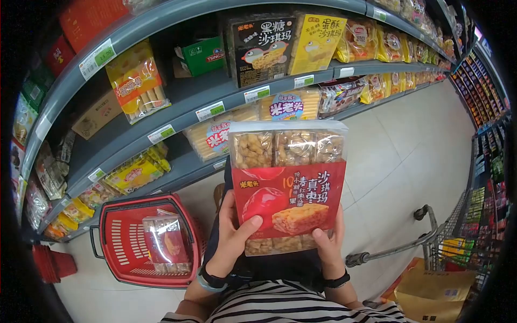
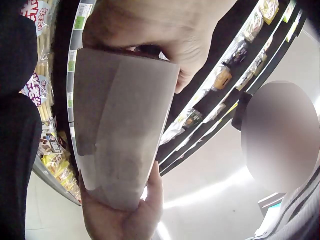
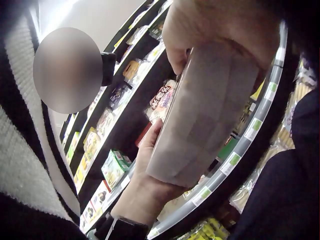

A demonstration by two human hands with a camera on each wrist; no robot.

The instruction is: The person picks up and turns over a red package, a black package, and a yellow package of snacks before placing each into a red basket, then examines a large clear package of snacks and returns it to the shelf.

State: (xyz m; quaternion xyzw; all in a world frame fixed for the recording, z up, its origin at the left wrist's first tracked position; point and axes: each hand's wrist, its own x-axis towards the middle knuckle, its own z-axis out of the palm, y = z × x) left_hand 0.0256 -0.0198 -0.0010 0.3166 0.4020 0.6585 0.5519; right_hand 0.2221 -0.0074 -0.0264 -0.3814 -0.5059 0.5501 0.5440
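Red basket [image 1: 132, 269] holds one pack [image 1: 168, 245]; two hands [image 1: 236, 236] [image 1: 329, 247] grip another pack [image 1: 288, 194].

Reds, stripes and grey around us
We see a snack pack [image 1: 272, 185] banded in red with white lettering, a red basket [image 1: 195, 237], a shirt [image 1: 269, 304] in black and white stripes, grey shelf edges [image 1: 187, 121], a green box [image 1: 198, 56] and (brightest to our eyes) a yellow pack [image 1: 316, 46].

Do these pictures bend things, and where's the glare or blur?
Head view: the shelf edges curve, and the held packet glints near its top; left wrist view: a light strip glares white; both wrist views: an oval patch is blurred out.
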